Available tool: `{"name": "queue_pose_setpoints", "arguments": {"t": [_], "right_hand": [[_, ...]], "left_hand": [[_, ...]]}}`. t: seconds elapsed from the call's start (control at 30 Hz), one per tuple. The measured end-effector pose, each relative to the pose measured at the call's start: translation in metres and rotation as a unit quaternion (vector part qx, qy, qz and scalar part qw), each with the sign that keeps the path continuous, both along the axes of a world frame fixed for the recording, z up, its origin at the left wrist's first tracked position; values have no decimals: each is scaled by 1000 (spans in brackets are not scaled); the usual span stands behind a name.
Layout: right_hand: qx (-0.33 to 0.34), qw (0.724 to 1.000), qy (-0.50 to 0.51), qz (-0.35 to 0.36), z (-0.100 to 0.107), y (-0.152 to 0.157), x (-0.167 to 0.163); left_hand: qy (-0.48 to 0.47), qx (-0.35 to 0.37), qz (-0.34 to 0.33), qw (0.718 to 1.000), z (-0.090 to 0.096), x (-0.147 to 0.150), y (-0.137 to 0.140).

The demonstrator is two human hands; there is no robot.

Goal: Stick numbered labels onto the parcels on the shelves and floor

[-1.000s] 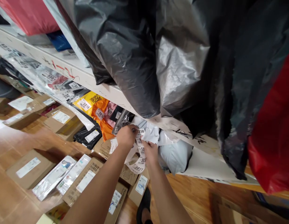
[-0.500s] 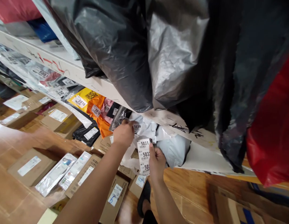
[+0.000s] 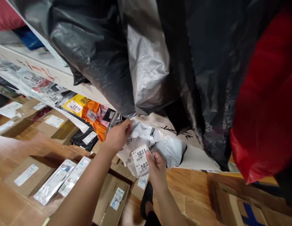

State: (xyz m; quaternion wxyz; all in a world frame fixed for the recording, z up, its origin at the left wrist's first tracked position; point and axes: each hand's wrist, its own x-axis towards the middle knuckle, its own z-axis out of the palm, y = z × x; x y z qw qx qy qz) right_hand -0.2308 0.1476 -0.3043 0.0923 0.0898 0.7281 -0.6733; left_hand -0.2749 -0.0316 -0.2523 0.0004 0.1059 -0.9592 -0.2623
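Observation:
In my right hand [image 3: 157,168] is a strip of white number labels [image 3: 141,160], pinched by thumb and fingers, with 5031 and 5032 readable. My left hand [image 3: 118,135] reaches in among bagged parcels on the low shelf, its fingers closed by a pale grey mailer bag [image 3: 142,131]. What those fingertips grip, if anything, is hidden. A label reading 5029 shows just below them. Beside the left hand lie a dark clear-wrapped parcel [image 3: 114,121] and an orange bag [image 3: 95,117] marked 5018. Right of the strip rests another pale mailer bag [image 3: 170,150].
Large black and silver bags [image 3: 148,62] and a red bag [image 3: 256,110] hang over the upper shelf edge close above my hands. Cardboard boxes [image 3: 29,175] and flat clear packs [image 3: 55,182] lie on the wooden floor. My foot [image 3: 147,201] stands below.
The view has shifted right. My left hand has moved off the spot where a 5030 label showed, and a 5029 label now appears. The label strip has tilted in my right hand.

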Motion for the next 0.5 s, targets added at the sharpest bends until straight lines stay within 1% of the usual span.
{"name": "queue_pose_setpoints", "arguments": {"t": [0.07,0.13,0.2,0.23,0.3,0.4,0.47,0.5], "right_hand": [[-102,994,-35,26,1,-6,-6],[-194,979,-48,33,1,-18,-16],[-248,967,-53,27,0,-33,-28],[-254,966,-50,16,0,-40,-34],[-224,974,-17,-18,-1,-52,-43],[-139,985,86,-59,-1,-63,-52],[-81,985,141,-61,-4,-66,-57],[-57,986,148,-49,-7,-67,-60]], "left_hand": [[22,55,-20,998,-17,2,-10],[46,118,-43,991,-29,2,-18],[56,157,-56,984,-35,1,-23],[55,160,-59,984,-36,1,-24],[48,126,-71,988,-35,-1,-24],[21,14,-99,995,-31,-4,-22],[7,-43,-102,994,-30,-6,-21],[6,-47,-99,994,-31,-6,-22]]}}
